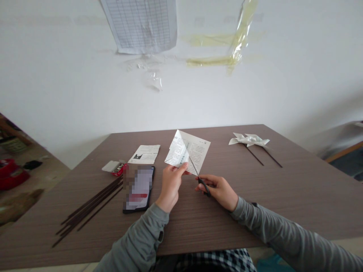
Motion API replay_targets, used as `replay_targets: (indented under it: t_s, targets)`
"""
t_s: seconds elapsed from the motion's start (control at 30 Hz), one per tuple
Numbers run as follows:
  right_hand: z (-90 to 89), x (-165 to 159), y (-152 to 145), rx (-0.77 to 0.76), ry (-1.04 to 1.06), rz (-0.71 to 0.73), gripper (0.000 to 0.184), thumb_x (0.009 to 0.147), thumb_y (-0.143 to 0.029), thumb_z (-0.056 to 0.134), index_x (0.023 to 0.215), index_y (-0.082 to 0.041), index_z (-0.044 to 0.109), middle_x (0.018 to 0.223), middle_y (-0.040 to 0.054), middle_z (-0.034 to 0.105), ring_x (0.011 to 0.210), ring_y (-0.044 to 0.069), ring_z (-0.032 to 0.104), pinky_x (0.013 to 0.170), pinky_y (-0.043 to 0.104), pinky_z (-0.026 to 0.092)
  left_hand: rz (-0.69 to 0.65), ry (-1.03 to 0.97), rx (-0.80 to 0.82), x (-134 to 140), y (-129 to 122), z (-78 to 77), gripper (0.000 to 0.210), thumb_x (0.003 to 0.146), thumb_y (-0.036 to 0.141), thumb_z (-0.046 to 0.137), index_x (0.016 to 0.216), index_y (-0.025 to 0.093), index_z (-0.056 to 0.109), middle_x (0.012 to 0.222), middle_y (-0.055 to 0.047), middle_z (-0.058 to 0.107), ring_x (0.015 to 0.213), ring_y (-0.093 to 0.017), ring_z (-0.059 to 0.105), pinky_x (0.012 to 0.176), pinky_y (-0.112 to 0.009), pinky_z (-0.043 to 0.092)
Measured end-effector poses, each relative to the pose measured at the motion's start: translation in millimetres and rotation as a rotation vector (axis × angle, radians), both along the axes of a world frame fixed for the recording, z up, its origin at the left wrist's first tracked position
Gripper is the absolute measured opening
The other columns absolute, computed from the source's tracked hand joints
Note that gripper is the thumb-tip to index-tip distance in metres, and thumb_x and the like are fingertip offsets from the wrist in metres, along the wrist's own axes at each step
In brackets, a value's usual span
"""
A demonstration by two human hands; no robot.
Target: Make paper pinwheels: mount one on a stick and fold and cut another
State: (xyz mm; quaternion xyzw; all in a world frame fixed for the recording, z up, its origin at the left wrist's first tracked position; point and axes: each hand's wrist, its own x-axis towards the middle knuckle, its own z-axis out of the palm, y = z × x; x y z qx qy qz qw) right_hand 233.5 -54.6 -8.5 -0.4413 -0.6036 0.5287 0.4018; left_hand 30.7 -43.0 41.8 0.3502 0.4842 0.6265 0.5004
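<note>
A square of printed paper (198,147) with diagonal creases is held up over the table by my left hand (172,183), pinched at its lower edge between thumb and fingers. My right hand (219,190) is closed round the dark handles of a pair of scissors (204,187). The blades reach up over the paper from its lower right corner, pointing toward its middle. Whether the paper is between the blades is hard to make out. Nearest to my left hand on the table lies a phone (140,190) with its screen lit.
Several thin brown sticks (90,206) lie at the left beside a small open box (116,169) of metal bits. Behind the phone is a stack of printed paper sheets (144,154). Two paper pinwheels (249,139) on sticks rest at the back right, near the wall.
</note>
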Motion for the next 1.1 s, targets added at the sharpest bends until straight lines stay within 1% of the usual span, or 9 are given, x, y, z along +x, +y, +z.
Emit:
replay_targets:
  t_s: [0.17,0.27,0.4,0.5,0.67,0.83,0.9,1.0,1.1]
  targets:
    - [-0.4,0.4,-1.4,0.001,0.002,0.011,0.082,0.078,-0.095,0.107,0.12,-0.025,0.101,0.097,0.0155,0.097,0.087,0.041,0.089,0.081,0.051,0.075,-0.006,-0.008,-0.001,0.6,0.9,-0.1,0.016,0.078,0.02,0.103,0.083,0.02,0.088,0.081,-0.005,0.089,0.074,-0.023,0.082,0.065,-0.028,0.06]
    - [-1.6,0.3,-1.5,0.004,0.016,0.01,0.08,0.081,-0.092,0.108,0.122,-0.024,0.101,0.1,0.017,0.098,0.089,0.041,0.09,0.084,0.051,0.076,-0.01,-0.016,0.0,0.9,1.5,0.7,0.016,0.077,0.019,0.103,0.082,0.02,0.088,0.079,-0.005,0.089,0.073,-0.023,0.081,0.066,-0.029,0.062]
    - [-4.7,0.2,-0.1,0.007,0.023,0.008,0.085,0.081,-0.093,0.106,0.127,-0.021,0.1,0.101,0.0169,0.098,0.088,0.039,0.089,0.088,0.051,0.077,-0.01,-0.006,-0.002,0.6,1.0,0.9,0.018,0.077,0.021,0.104,0.079,0.02,0.085,0.078,-0.006,0.088,0.075,-0.024,0.083,0.066,-0.03,0.063]
    - [-5.0,0.6,0.0,0.01,0.02,0.011,0.086,0.083,-0.094,0.105,0.127,-0.021,0.1,0.102,0.0174,0.099,0.092,0.04,0.091,0.09,0.053,0.077,-0.005,0.005,-0.014,0.7,0.3,0.5,0.018,0.077,0.022,0.104,0.079,0.02,0.086,0.079,-0.006,0.088,0.077,-0.025,0.085,0.066,-0.03,0.063]
    - [-1.1,0.6,-2.0,0.009,0.02,0.0,0.078,0.081,-0.093,0.108,0.12,-0.025,0.102,0.098,0.016,0.099,0.089,0.041,0.09,0.087,0.052,0.077,0.002,-0.003,-0.014,1.4,0.1,-0.2,0.019,0.076,0.021,0.105,0.082,0.02,0.087,0.081,-0.007,0.09,0.079,-0.026,0.087,0.065,-0.03,0.064]
    - [0.1,-0.2,-2.2,0.009,0.022,0.003,0.085,0.079,-0.095,0.107,0.122,-0.022,0.101,0.096,0.0156,0.098,0.087,0.039,0.089,0.087,0.051,0.078,-0.006,0.009,-0.012,0.4,0.5,-1.1,0.023,0.074,0.025,0.109,0.082,0.02,0.088,0.083,-0.008,0.091,0.077,-0.026,0.086,0.063,-0.03,0.064]
    - [0.3,-0.3,-2.1,0.013,0.021,0.001,0.085,0.079,-0.095,0.107,0.122,-0.022,0.101,0.096,0.0155,0.098,0.088,0.04,0.09,0.088,0.052,0.079,-0.008,0.012,-0.015,0.2,0.2,-1.0,0.023,0.074,0.026,0.109,0.082,0.02,0.088,0.084,-0.008,0.092,0.078,-0.027,0.087,0.064,-0.03,0.064]
    - [1.8,-0.3,-2.1,0.01,0.008,0.004,0.079,0.08,-0.093,0.108,0.12,-0.024,0.102,0.096,0.0155,0.098,0.092,0.044,0.093,0.089,0.053,0.079,-0.004,0.007,-0.022,1.0,-0.4,0.1,0.02,0.074,0.025,0.106,0.082,0.02,0.088,0.085,-0.009,0.092,0.078,-0.026,0.086,0.065,-0.03,0.063]
    - [4.0,-0.5,-1.9,0.0,-0.016,0.005,0.082,0.077,-0.097,0.107,0.12,-0.027,0.103,0.096,0.0157,0.098,0.098,0.048,0.094,0.09,0.055,0.079,-0.003,0.0,-0.021,2.6,-0.5,1.2,0.015,0.074,0.025,0.101,0.078,0.02,0.087,0.081,-0.007,0.09,0.076,-0.025,0.084,0.066,-0.03,0.064]
